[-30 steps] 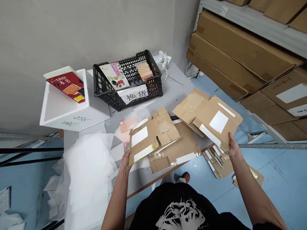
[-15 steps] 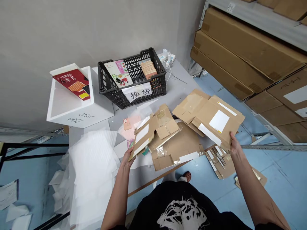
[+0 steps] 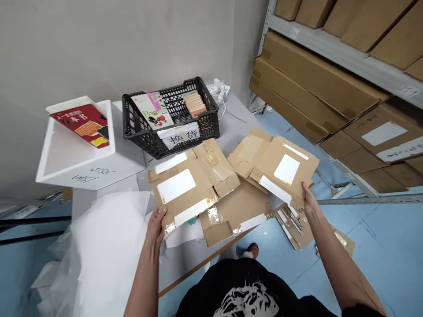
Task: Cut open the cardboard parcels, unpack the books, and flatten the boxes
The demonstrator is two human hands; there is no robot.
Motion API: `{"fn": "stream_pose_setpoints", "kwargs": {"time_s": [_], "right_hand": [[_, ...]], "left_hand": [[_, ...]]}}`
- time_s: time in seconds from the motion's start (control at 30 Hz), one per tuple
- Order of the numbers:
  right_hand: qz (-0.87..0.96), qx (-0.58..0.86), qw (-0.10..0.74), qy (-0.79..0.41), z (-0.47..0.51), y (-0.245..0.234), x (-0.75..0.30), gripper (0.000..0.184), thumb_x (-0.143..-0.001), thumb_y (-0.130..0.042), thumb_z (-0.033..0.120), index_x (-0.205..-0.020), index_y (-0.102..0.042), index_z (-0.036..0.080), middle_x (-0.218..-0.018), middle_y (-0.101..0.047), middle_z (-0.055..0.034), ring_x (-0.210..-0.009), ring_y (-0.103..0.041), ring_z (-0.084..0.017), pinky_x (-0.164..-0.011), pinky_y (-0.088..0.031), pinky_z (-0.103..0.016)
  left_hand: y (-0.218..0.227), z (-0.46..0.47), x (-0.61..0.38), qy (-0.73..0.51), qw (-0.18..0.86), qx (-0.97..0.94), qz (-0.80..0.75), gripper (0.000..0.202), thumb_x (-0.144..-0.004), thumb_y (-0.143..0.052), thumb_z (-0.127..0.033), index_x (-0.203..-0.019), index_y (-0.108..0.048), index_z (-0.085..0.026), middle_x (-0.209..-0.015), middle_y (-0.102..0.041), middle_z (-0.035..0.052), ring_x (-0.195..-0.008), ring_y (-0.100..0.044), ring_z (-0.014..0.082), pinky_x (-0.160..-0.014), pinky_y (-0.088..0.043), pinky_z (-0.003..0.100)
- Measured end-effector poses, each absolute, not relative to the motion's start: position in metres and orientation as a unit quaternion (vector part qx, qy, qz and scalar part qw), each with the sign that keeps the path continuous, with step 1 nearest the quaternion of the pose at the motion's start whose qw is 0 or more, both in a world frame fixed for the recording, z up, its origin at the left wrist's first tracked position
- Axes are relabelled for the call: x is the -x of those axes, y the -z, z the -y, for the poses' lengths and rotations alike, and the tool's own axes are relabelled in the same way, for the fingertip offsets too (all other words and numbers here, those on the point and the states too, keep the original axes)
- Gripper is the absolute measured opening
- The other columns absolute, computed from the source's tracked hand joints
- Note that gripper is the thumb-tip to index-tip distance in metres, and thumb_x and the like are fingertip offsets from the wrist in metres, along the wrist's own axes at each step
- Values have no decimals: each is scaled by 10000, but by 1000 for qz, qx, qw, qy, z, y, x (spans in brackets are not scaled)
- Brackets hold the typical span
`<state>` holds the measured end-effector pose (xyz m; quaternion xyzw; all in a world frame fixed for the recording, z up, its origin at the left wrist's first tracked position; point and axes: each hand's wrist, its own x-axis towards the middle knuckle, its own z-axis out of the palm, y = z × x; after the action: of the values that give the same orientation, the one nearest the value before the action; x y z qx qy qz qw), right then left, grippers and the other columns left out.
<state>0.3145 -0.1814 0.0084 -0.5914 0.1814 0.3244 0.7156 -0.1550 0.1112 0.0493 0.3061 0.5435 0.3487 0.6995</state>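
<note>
My left hand (image 3: 156, 223) grips the lower left edge of a flattened cardboard mailer (image 3: 201, 176) with white labels, fingers closed on it. On the other side, my right hand (image 3: 309, 201) pinches the right edge of a second opened cardboard mailer (image 3: 269, 160), which also bears white labels. Both are held at a tilt over the table. Beneath and between them lies another flattened cardboard piece (image 3: 238, 203) with clear tape at its front edge. Parts of both hands' fingers are hidden behind the cardboard.
A white foam box (image 3: 99, 171) holding a red book (image 3: 84, 123) stands by a black crate (image 3: 172, 136) with books. White foam sheets (image 3: 109, 246) cover the table's left. Cardboard scraps (image 3: 295, 226) lie on the floor; a shelf with boxes (image 3: 304, 97) stands right.
My left hand has turned its cardboard mailer flatter, so its labelled face now shows more fully. My right hand keeps its hold on the other mailer. The view has shifted somewhat.
</note>
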Motion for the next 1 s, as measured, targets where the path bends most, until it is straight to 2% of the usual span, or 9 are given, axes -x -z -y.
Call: {"fn": "stream_pose_setpoints", "kwargs": {"time_s": [0.1,0.27,0.33,0.43,0.63,0.83,1.0], "right_hand": [[-214,582,696,-362,175,-19,-309,284,-809,-605,384,-1033,-635,212,-817,-758,-52,-810,-721,-246,-752,-608,-397],[-144,600,707,-346,168,-28,-299,302,-731,-696,428,-946,-654,221,-819,-760,-40,-824,-719,-251,-746,-609,-375],[-98,615,702,-344,166,-30,-296,340,-697,-722,462,-930,-662,222,-846,-760,-46,-840,-715,-258,-753,-605,-374],[-37,626,688,-365,160,-34,-293,371,-675,-730,511,-912,-671,232,-877,-757,-51,-862,-709,-271,-758,-598,-386],[11,616,664,-423,128,-41,-277,349,-685,-721,537,-889,-684,256,-944,-750,-38,-882,-699,-258,-765,-577,-370],[27,615,654,-440,108,-42,-262,390,-657,-741,549,-895,-672,248,-936,-751,-23,-853,-697,-236,-736,-562,-339],[25,622,648,-439,107,-42,-264,401,-639,-757,547,-897,-662,255,-924,-751,-28,-857,-693,-232,-738,-556,-329]], "left_hand": [[-73,-118,162,-377,640,-386,-547,562,-469,-870,-318,-930,-578,-187,-713,-713,-12,-576,-675,162,-548,-575,241],[-110,-133,185,-447,521,-454,-568,469,-433,-858,-380,-796,-602,-228,-637,-683,-88,-465,-583,95,-422,-525,188],[-122,-137,193,-465,500,-464,-564,432,-421,-850,-367,-763,-612,-252,-675,-699,-102,-513,-610,113,-440,-544,209],[-131,-140,200,-442,516,-456,-574,472,-364,-852,-350,-779,-637,-286,-740,-733,-82,-651,-682,195,-497,-581,272],[-106,-141,204,-357,596,-400,-598,578,-286,-869,-410,-807,-648,-295,-773,-755,-32,-772,-713,298,-455,-577,301],[-67,-146,227,-359,617,-366,-597,649,-262,-881,-438,-845,-647,-276,-743,-748,-66,-800,-712,284,-514,-599,312],[-53,-155,259,-361,605,-362,-611,622,-292,-871,-453,-852,-658,-286,-736,-745,-75,-846,-703,286,-550,-604,316]]}}
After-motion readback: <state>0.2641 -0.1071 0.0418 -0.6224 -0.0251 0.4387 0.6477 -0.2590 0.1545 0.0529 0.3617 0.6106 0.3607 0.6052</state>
